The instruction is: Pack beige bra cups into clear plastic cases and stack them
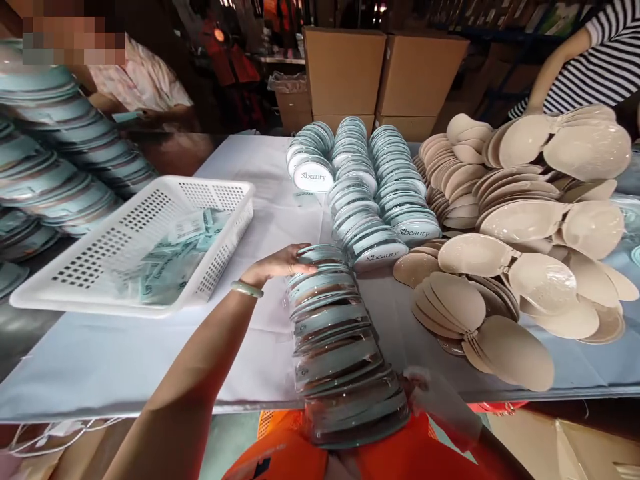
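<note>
A long row of clear plastic packs [337, 340] with pale teal cards leans from the table edge towards my body. My left hand [283, 263], with a pale bangle on its wrist, grips the far end of this row, fingers curled over the end packs. At the near end, my right hand [419, 388] is beside the row's right side; it is blurred and its fingers are largely hidden. Beyond are rows of similar packs [405, 183], some front cards reading "beauty". Beige bra cups [457, 300], joined in pairs, lie heaped to the right.
A white perforated basket [200, 283] with small teal packets [173, 257] stands on the white-covered table [257, 370]. Tall stacks of teal packs [55, 167] rise at the far left. Cardboard boxes [345, 73] stand behind. Two people [137, 83] are across the table.
</note>
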